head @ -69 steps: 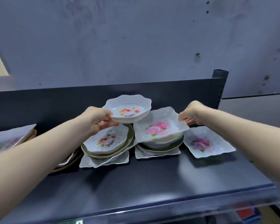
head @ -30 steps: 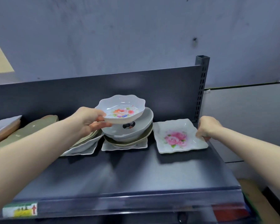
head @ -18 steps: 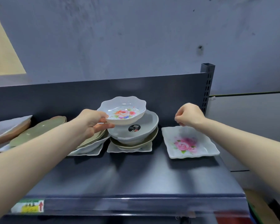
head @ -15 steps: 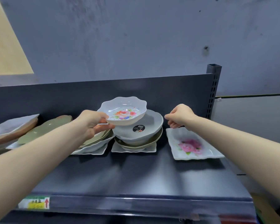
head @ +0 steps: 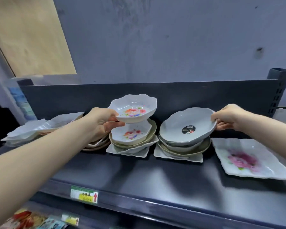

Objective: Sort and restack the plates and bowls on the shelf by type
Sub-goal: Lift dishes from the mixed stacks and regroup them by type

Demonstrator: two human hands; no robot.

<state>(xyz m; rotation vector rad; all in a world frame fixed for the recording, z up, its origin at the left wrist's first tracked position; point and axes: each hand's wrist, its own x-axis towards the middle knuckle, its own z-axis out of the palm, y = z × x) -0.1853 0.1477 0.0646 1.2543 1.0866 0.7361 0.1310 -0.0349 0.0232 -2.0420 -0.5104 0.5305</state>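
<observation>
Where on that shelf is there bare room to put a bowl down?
The shelf front is bare, bordered by the stacks behind and the rose plate at right. The back row is crowded: left pile, middle stack and right stack almost touch.

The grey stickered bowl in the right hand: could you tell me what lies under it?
A similar grey bowl, a beige plate, then a white square plate; their centres are covered.

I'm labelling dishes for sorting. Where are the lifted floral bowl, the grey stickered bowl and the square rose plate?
lifted floral bowl [head: 132, 111], head view, on its painted inner floor.
grey stickered bowl [head: 180, 120], head view, on its inside, beside the sticker.
square rose plate [head: 243, 160], head view, on the pink rose.
</observation>
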